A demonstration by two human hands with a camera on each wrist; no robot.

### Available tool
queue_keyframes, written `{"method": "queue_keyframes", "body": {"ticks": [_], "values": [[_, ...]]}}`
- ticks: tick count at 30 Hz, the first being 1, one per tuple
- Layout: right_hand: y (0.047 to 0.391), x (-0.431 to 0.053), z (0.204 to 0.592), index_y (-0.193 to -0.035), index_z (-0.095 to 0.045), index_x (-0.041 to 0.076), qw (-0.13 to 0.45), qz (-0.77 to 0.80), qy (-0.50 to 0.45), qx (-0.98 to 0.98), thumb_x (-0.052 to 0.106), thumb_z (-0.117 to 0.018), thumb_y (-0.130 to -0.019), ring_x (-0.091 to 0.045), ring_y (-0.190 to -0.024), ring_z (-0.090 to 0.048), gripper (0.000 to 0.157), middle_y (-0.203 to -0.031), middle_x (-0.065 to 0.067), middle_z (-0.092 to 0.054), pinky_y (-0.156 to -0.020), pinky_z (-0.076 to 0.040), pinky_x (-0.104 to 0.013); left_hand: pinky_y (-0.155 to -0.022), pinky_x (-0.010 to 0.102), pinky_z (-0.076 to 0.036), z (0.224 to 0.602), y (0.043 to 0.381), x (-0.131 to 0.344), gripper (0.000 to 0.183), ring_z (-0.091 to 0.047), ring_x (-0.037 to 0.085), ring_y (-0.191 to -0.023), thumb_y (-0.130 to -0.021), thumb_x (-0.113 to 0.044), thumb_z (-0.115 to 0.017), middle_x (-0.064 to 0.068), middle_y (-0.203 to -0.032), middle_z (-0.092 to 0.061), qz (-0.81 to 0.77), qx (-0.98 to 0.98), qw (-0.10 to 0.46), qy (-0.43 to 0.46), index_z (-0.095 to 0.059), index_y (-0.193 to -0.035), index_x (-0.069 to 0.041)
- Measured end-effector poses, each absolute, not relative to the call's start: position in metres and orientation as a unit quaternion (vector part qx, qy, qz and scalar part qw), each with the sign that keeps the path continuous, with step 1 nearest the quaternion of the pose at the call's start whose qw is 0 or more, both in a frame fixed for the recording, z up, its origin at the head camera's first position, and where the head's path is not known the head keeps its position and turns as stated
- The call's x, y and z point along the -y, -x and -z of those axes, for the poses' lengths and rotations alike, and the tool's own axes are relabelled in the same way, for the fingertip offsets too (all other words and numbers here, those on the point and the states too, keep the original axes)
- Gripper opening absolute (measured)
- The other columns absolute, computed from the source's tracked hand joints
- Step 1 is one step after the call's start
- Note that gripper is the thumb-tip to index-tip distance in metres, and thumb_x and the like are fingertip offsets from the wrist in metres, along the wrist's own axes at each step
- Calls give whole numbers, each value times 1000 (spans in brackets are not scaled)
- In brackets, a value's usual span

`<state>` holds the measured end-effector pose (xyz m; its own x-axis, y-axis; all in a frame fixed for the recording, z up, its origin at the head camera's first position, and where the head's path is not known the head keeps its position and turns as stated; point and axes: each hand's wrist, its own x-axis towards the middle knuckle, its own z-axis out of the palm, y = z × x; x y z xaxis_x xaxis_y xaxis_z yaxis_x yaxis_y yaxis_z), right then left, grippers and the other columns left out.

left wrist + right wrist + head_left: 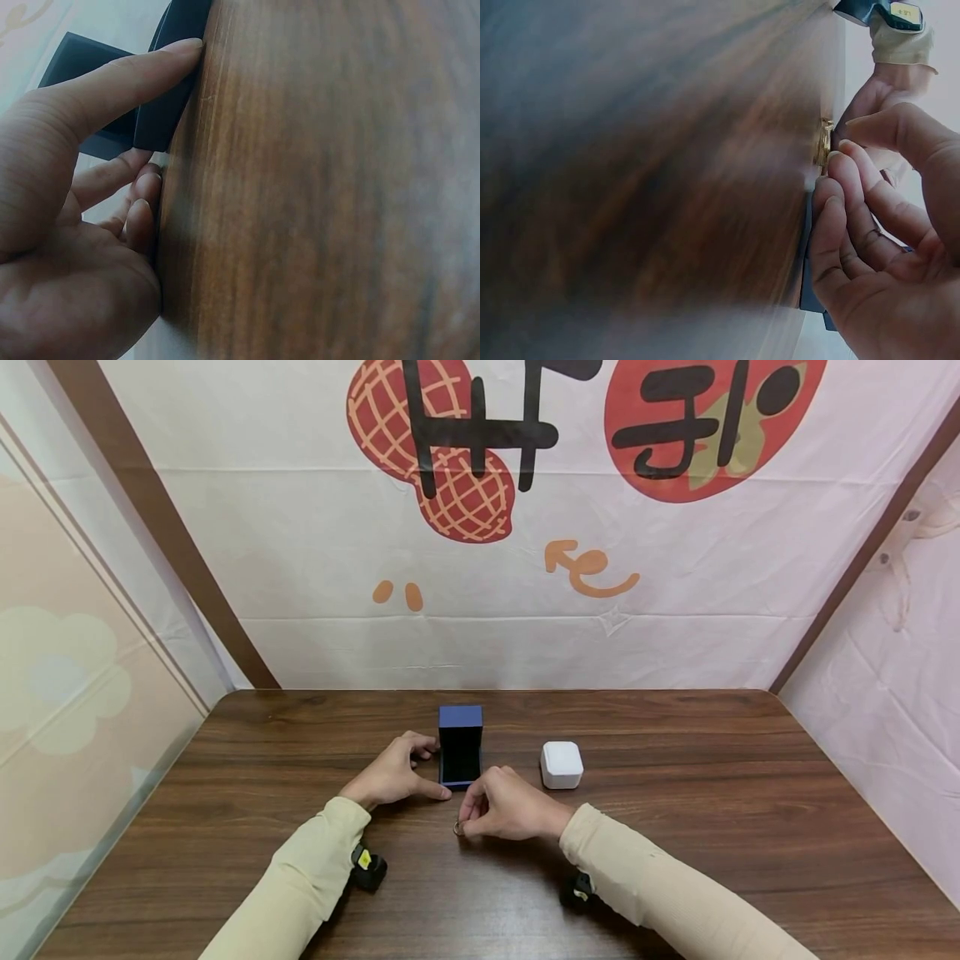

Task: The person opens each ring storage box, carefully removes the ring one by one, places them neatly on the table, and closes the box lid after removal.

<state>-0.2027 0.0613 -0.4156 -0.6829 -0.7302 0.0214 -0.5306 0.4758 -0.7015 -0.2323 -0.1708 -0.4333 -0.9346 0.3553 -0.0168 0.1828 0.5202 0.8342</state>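
An upright blue ring box stands with its lid raised, its dark inside facing me. My left hand holds it at the left front corner. In the left wrist view the thumb lies across the box's lower front, and the fingertips meet its side. A small gold ring is on the table just in front of the box. My right hand reaches down over it with bent fingers. Thumb and forefinger tips are right at the ring, with a narrow gap between them in the right wrist view.
A closed white box with rounded corners sits right of the blue box, behind my right hand. The dark wooden table ends at a printed cloth backdrop. Black wrist cameras hang beneath both forearms, close over the table.
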Motion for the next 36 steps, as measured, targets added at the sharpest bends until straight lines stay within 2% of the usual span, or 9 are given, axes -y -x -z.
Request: {"method": "queue_keyframes", "body": {"ticks": [13,22,28,36], "values": [[204,-64,414,-82,-76,15,128,372,363,-845,13,-85,-81,2,-65,-61,9,-68,14,-65,-62,-50,-19,-101,53,-42,432,232,170,79,-51,36,-119,-72,-14,-94,22,-134,-51,-467,-865,95,-160,-54,-136,12],[212,-73,405,-91,-75,6,106,385,357,-844,8,-81,-82,-1,-71,-63,11,-76,8,-69,-67,-53,-21,-101,53,-42,433,232,170,80,-52,36,-118,-71,-14,-94,22,-133,-51,-467,-865,93,-156,-54,-135,12],[221,-78,399,-98,-75,4,90,403,340,-845,11,-82,-83,-8,-78,-66,18,-85,-1,-71,-73,-55,-22,-100,52,-43,434,233,170,80,-52,35,-117,-70,-15,-95,22,-131,-52,-465,-867,91,-155,-55,-134,12],[235,-85,388,-109,-72,-1,77,430,296,-849,20,-84,-84,-23,-89,-68,35,-98,-12,-72,-81,-55,-31,-101,51,-43,433,233,170,81,-52,35,-118,-70,-16,-95,21,-132,-52,-466,-867,92,-150,-55,-135,11]]}}
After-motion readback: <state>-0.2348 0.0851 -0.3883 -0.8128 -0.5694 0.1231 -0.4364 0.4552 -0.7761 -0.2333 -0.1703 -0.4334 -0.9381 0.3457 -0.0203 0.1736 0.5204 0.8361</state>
